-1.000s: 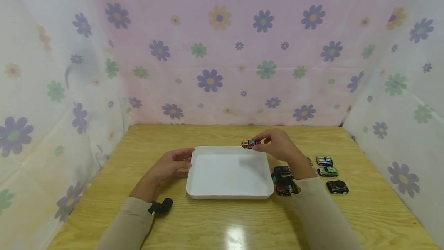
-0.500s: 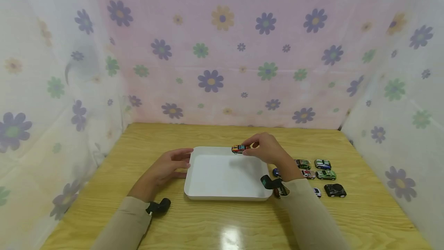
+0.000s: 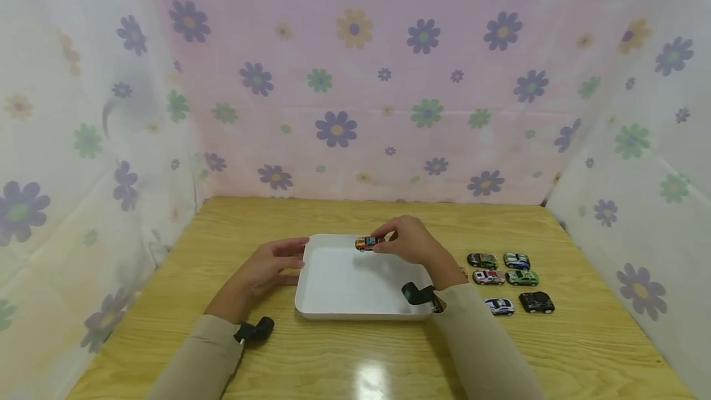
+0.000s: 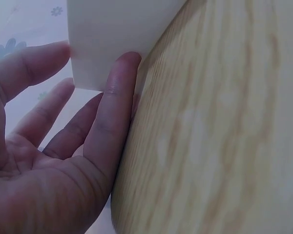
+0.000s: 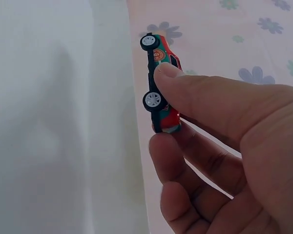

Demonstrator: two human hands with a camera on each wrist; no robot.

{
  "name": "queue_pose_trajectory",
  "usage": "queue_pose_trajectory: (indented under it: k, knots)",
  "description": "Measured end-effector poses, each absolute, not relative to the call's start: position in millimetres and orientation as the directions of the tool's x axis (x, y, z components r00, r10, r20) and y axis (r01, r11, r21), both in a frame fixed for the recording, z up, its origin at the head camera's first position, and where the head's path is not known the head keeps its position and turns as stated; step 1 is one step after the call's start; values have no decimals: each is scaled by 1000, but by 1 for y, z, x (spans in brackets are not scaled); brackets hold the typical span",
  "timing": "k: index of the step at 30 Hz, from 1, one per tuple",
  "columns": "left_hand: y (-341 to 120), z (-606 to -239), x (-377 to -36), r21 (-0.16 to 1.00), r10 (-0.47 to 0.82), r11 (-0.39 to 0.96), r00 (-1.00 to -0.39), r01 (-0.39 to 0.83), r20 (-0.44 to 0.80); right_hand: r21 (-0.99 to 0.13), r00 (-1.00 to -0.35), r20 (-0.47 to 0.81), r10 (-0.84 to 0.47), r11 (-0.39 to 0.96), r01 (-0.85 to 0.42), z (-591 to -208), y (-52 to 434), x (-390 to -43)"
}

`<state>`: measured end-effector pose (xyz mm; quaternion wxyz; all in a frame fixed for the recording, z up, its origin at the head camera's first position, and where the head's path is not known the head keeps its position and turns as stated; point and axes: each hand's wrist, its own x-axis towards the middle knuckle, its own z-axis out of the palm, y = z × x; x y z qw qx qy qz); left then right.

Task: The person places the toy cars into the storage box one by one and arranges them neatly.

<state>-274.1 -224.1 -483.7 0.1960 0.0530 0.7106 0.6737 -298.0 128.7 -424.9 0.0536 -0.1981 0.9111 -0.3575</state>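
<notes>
- Right hand pinches a small toy car — held above the white tray's far rim.
- Left hand, fingers straight, rests against the tray's left edge on the tabletop.

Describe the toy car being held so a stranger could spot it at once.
Find the white rectangular plastic tray mid-table. Over its far rim, the right hand pinches a small orange-red toy car. It is the only car off the table; the others sit parked right of the tray.
</notes>
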Motion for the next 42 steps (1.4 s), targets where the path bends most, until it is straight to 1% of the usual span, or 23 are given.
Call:
queue_pose_trajectory:
  k: [10, 19, 26, 30, 37, 42]
  knots:
    - [-224, -484, -275, 975, 321, 76, -920, -209, -223, -686, -911, 13, -412, 660, -308, -427, 114, -297]
    - [-225, -483, -274, 973, 305, 93, -924, -212, -230, -687, -912, -12, -409, 666, -290, -430, 99, -301]
    - [-224, -484, -276, 973, 314, 84, -921, -214, -230, -684, -901, -7, -434, 660, -312, -432, 89, -306]
    - [-224, -485, -277, 972, 318, 80, -919, -221, -235, -694, -903, -12, -430, 653, -302, -433, 85, -307]
    - [-224, -486, -278, 972, 309, 79, -921, -223, -237, -664, -899, -33, -436, 682, -306, -435, 75, -310]
    - [-224, -486, -277, 972, 316, 76, -920, -221, -234, -663, -896, -51, -440, 687, -299, -435, 65, -312]
